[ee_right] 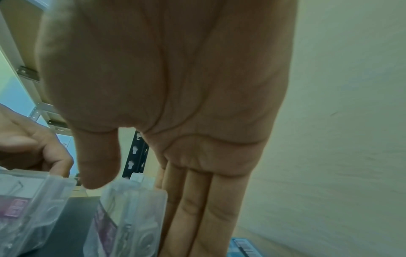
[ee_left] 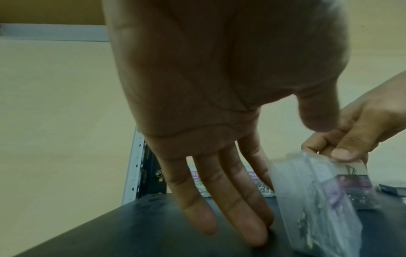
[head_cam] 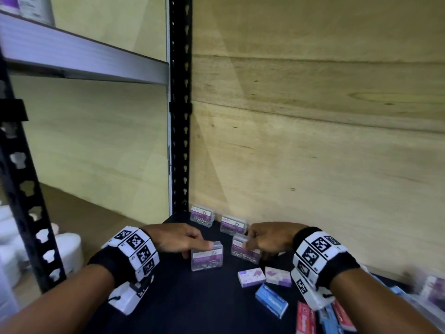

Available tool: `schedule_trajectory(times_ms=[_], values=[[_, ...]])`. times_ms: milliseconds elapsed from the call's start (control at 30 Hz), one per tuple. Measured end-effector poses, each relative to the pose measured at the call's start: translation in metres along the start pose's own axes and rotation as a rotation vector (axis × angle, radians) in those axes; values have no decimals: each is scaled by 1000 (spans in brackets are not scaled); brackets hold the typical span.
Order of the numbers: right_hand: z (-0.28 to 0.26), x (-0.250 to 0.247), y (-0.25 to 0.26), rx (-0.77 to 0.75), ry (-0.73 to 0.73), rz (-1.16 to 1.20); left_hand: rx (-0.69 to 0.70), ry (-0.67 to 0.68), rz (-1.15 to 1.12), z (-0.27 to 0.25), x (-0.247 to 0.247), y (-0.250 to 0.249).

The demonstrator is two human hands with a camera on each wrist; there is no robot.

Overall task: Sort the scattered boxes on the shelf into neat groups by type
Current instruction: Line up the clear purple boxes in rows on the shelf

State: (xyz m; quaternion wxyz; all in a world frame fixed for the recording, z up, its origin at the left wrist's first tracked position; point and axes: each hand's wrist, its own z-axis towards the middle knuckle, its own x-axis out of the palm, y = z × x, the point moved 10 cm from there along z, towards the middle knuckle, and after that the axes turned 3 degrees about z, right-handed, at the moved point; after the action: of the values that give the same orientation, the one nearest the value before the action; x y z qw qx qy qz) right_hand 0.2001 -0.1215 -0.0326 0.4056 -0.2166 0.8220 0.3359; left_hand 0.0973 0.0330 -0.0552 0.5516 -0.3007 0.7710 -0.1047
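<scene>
left hand grip: thumb and fingers pinch a clear paper-clip box standing on the dark shelf | right hand grip: holds a second clear box just beside it (tilted) | two more clear boxes near back wall

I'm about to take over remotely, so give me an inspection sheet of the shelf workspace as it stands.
Surface: dark shelf board against a plywood back wall.
Job's things: two clear paper clip boxes stand at the back; two more are in hand; purple boxes, blue boxes and red boxes lie scattered at front right.
Clutter: nothing seen.
Grippers: left hand grips a clear box; right hand grips another clear box. Both boxes appear to rest on the board.
Cables: nothing seen.
Surroundings: black perforated upright, grey upper shelf, white rolls at lower left.
</scene>
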Motion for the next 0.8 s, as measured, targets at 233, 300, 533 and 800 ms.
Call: schedule_trajectory(times_ms=[233, 300, 533, 800], values=[[-1, -5, -11, 38, -9, -5, 48, -6, 96, 3, -6, 8], [0, -5, -11, 47, -9, -16, 45, -51, 119, 5, -15, 12], [10, -3, -3, 43, -7, -75, -29, -161, 220, 19, -41, 40], [18, -6, 10, 63, -25, -170, -76, -232, 367, 31, -57, 39]])
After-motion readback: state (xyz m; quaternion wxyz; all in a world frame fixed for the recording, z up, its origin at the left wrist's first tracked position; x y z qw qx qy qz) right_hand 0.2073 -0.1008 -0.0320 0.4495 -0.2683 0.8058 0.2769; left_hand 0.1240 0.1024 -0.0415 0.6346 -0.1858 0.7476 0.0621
